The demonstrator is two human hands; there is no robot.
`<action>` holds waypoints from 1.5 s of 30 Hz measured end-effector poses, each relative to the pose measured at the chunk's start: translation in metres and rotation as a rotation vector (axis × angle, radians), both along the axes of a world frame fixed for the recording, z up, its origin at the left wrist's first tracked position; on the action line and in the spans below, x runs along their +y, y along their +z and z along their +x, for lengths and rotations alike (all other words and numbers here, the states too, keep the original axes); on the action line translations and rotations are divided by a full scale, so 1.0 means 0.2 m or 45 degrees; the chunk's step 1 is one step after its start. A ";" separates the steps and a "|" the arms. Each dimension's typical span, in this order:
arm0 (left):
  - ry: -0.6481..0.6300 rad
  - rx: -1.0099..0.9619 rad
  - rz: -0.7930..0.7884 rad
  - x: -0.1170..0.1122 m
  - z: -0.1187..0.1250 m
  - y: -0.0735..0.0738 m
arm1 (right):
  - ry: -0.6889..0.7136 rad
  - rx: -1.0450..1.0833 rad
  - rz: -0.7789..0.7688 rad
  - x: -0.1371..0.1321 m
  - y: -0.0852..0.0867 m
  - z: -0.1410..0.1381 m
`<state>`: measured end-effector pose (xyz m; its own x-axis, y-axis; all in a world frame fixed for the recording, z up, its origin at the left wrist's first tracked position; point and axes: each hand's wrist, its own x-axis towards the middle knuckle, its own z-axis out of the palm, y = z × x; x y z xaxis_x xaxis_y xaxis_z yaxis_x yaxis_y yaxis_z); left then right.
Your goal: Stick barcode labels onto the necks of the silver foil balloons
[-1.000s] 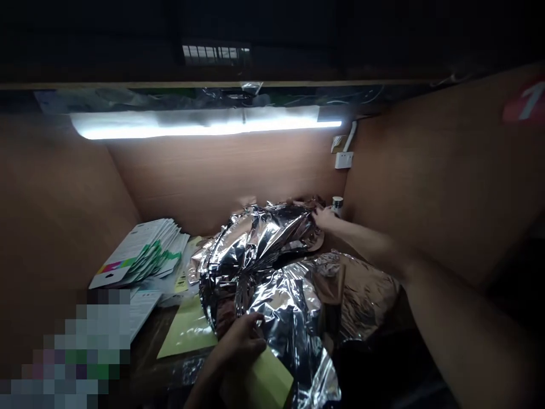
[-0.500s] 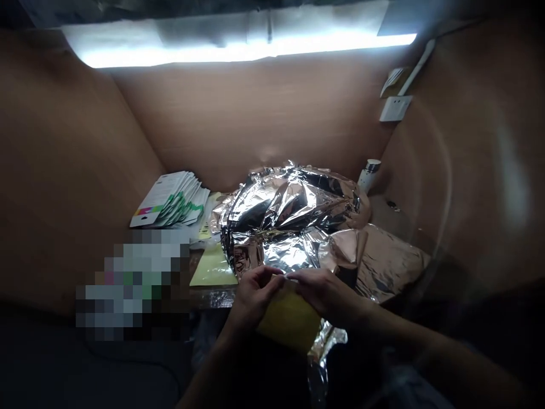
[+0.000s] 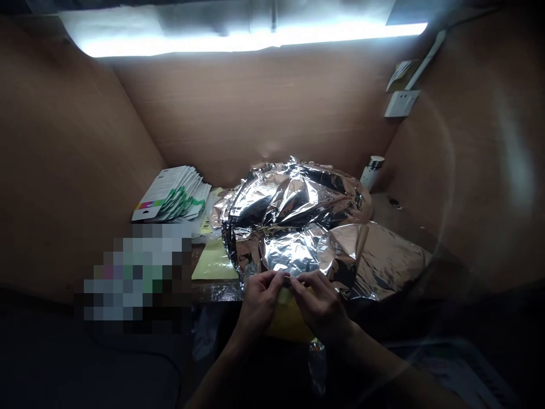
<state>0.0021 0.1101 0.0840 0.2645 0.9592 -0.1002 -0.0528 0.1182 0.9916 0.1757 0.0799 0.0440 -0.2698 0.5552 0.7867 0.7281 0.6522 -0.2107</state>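
My left hand (image 3: 261, 298) and my right hand (image 3: 321, 301) meet in front of the table edge, thumbs and fingers pinched close together. A small pale bit shows between the fingertips, too small to name. Right under the fingers is a yellow sheet (image 3: 292, 324), partly covered by the hands; whether they grip its top edge is hard to tell. A shiny foil strip (image 3: 317, 369) hangs below it. Just beyond my hands a large crumpled silver foil sheet, like a foil balloon (image 3: 293, 199), lies on the table.
Printed white cards (image 3: 174, 196) are piled at the back left, with another yellow sheet (image 3: 215, 261) nearer. A white bottle (image 3: 372, 170) stands behind the foil at right. Wooden panels (image 3: 255, 108) enclose the table, with a wall socket (image 3: 401, 104) and a lamp (image 3: 255, 42) above.
My right hand has turned, its fingers now pointing more upward at the pinch. Less of the yellow sheet and foil strip shows. The view has shifted slightly.
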 end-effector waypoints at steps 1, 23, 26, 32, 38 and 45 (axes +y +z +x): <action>0.008 -0.006 -0.012 0.00 0.00 0.00 | 0.011 0.058 -0.001 0.00 -0.01 -0.01; -0.654 1.118 0.749 0.22 -0.17 -0.22 | -0.006 0.531 -1.430 -0.09 0.04 0.54; -0.653 1.139 0.793 0.32 -0.11 -0.28 | 0.019 0.648 -1.413 -0.06 0.04 0.59; -0.652 1.161 0.870 0.48 -0.09 -0.33 | 0.298 0.510 -1.463 0.06 0.09 0.61; -0.712 1.116 0.896 0.48 -0.14 -0.36 | 0.093 0.115 -1.403 0.08 0.05 0.51; -0.706 1.083 0.883 0.48 -0.13 -0.37 | -0.326 -0.174 -1.156 0.05 -0.02 0.44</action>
<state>-0.0249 0.2052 0.0107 0.7527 0.6567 0.0464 0.5305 -0.6468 0.5479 0.2631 0.0908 0.0408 -0.1132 0.9936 -0.0033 0.8819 0.0989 -0.4609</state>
